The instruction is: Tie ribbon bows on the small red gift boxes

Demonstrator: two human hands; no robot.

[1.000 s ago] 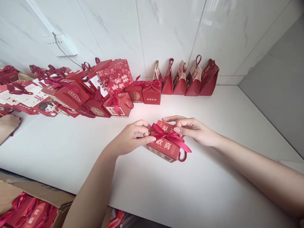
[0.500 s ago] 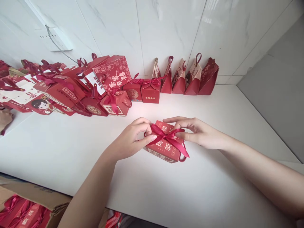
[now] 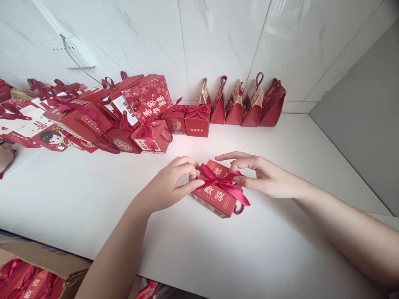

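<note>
Your left hand (image 3: 174, 182) has its grip pinching the left loop of the ribbon bow (image 3: 216, 181), thumb against fingers; your right hand (image 3: 264, 176) pinches the right loop, one finger held out straight toward the far side; the knot sits between the two. Beneath lies the small red box (image 3: 215, 201), at a slant on the tabletop (image 3: 174, 257) in front of you, printed top showing either side of the ribbon; twisted cord handle (image 3: 239, 208) out at its right end, a ribbon tail beside it. Progress, as I judge it: box folded and shut, ribbon crossed over, bow formed; left over, probably, little beyond evening and snugging the loops; how firm the knot is, cannot tell. Farther out, behind: a bow-tied box (image 3: 197, 126) among others by the wall; to its right a row of tented boxes (image 3: 218, 114) standing upright; leftward a crowded heap of boxes (image 3: 90, 120), red and white; another person's hand (image 3: 4, 157) at the far left edge; lower left, a cardboard carton (image 3: 50, 259) holding more red boxes with ribbons (image 3: 34, 284), contents partly cut off.
</note>
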